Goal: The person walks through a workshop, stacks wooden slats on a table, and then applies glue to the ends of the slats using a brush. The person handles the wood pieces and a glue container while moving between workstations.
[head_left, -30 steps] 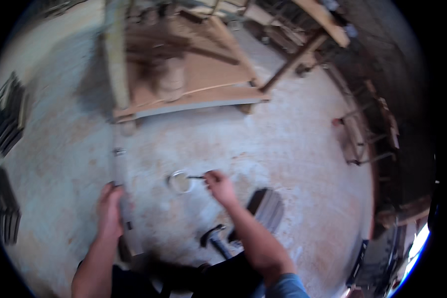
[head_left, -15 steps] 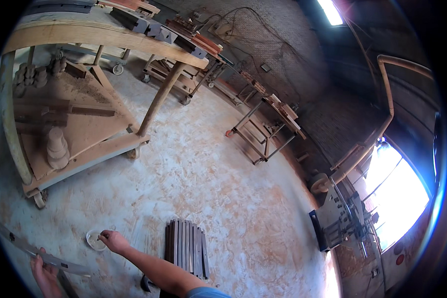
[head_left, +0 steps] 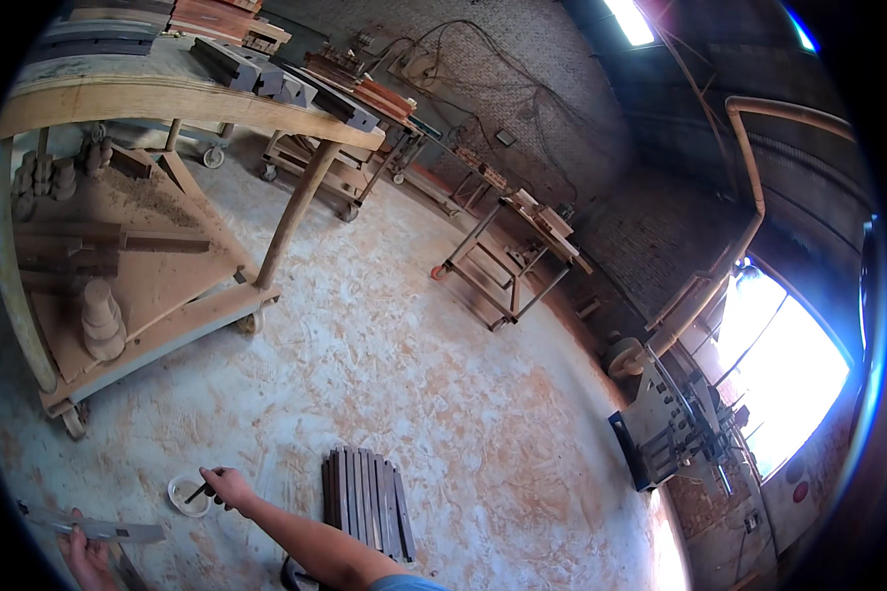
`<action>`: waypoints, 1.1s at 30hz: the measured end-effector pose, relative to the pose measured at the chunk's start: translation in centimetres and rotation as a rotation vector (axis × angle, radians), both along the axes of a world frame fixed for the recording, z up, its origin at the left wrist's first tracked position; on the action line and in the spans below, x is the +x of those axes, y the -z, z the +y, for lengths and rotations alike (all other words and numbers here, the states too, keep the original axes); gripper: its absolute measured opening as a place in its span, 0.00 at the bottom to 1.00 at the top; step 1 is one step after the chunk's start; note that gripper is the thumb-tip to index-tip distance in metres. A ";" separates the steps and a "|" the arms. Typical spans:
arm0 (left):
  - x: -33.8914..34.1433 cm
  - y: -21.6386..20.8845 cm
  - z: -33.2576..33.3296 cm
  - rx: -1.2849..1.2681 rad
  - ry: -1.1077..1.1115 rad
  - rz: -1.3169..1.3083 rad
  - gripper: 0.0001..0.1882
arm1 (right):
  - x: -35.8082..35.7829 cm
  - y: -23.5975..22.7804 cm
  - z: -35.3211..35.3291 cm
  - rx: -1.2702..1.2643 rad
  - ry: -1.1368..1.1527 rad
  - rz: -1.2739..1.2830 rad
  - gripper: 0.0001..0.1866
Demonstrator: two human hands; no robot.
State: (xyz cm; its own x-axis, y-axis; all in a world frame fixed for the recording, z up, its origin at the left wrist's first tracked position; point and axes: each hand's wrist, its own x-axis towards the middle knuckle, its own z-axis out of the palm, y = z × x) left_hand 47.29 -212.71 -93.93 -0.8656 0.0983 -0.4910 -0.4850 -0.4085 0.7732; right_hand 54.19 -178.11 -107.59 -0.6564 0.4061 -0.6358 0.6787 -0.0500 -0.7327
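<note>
My left hand (head_left: pixel 87 558) is at the lower left, its fingers closed around a long flat wooden strip (head_left: pixel 133 533) with small slots cut in it. A second narrow piece (head_left: pixel 128 569) runs down beside that hand. My right hand (head_left: pixel 229 489) pinches a thin dark stick (head_left: pixel 198 492), whose lower end points down over a small round white bowl (head_left: pixel 177 485). What the bowl contains is hard to make out. Right of my forearm, a stack of dark wooden strips (head_left: pixel 367 497) lies side by side on the floor.
A wheeled wooden workbench (head_left: pixel 168 91) stands at the left, with turned wooden pieces (head_left: pixel 102 320) and boards on its lower shelf. Beyond are wheeled carts (head_left: pixel 508 261) bearing lumber. A machine (head_left: pixel 665 419) stands by the bright window (head_left: pixel 784 364). A dark curved object (head_left: pixel 292 573) lies beside the stack.
My right hand has tilted and lifted slightly, so the dark stick now shows over the bowl. The slotted strip in my left hand has shifted slightly left and down. The whole view has swung slightly.
</note>
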 end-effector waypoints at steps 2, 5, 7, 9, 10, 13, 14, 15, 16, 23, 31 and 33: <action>0.6 -0.5 0.4 0.000 -0.017 0.005 0.18 | 0.0 0.1 0.2 -0.029 0.066 0.028 0.25; -0.9 5.5 -2.5 0.051 0.028 0.103 0.30 | -1.6 -1.2 0.0 -0.141 0.005 -0.066 0.24; -0.5 4.3 -0.8 0.174 -0.033 0.086 0.25 | -0.7 1.7 2.4 -0.094 0.035 -0.081 0.22; -0.6 3.5 -0.7 0.177 -0.023 0.097 0.24 | -0.3 -1.3 2.7 -0.111 0.105 -0.025 0.18; -0.2 2.7 0.2 0.146 -0.027 0.090 0.23 | 0.1 -2.3 2.8 -0.190 0.182 0.036 0.17; -1.0 1.5 0.7 0.138 -0.050 0.082 0.21 | -0.2 -8.2 2.5 -0.455 0.422 0.255 0.14; -1.0 0.7 0.5 0.157 -0.056 0.065 0.19 | -0.1 -9.9 2.0 -0.552 0.472 0.310 0.13; -0.9 0.0 -0.5 0.156 -0.077 0.030 0.19 | -0.2 -13.1 -0.2 -0.656 0.523 0.423 0.12; -1.1 -0.4 -0.1 0.145 -0.082 0.037 0.16 | -1.2 -14.6 -0.6 -0.704 0.459 0.475 0.11; -0.5 -0.2 0.9 0.159 -0.004 0.000 0.17 | 2.0 -20.1 -4.6 -0.477 -0.087 0.647 0.06; -0.1 -0.9 0.6 0.142 0.011 -0.002 0.17 | 2.0 -20.3 -5.8 -0.369 -0.277 0.515 0.06; -0.1 -1.1 0.6 0.138 0.018 -0.005 0.17 | 2.0 -20.1 -5.9 -0.376 -0.274 0.503 0.06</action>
State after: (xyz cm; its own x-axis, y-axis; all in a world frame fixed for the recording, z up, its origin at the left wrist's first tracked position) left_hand 47.22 -212.06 -92.85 -0.8607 0.1806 -0.4760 -0.4968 -0.5023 0.7077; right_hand 56.16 -184.05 -87.53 -0.9563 -0.0053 -0.2922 0.2851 -0.2373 -0.9287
